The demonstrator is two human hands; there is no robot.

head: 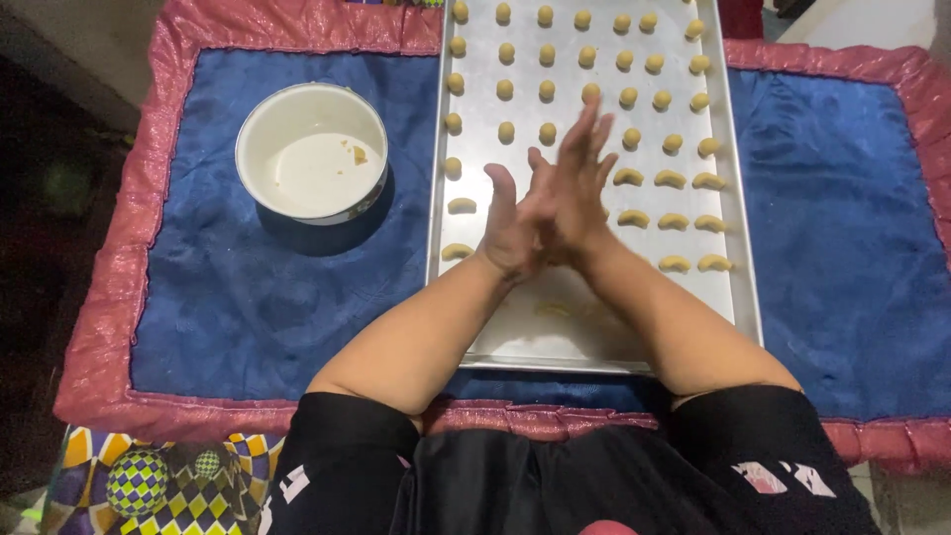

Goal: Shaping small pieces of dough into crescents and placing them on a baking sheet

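Pressing your left hand (510, 233) against your right hand (575, 188), palm to palm above the metal baking tray (743, 297), you seem to be in the rolling step: I judge that a small piece of dough is between the palms, but it is hidden, so I cannot tell if the grip really has hold of anything. The fingers are stretched out, not curled, and the right ones are a little blurred. The next move, as I judge it, calls for opening the palms with care over a bare part of the tray, near the close edge, and laying the piece in line with the others without touching them. The tray lies on a blue cloth with a pink border (248, 297). It carries rows of round dough balls (546, 90) in the far part and curved crescent pieces (671, 179) nearer to you, each apart from its neighbours. The white bowl (260, 124) stands to the left of the tray, almost empty, with only a few crumbs (359, 155) inside.
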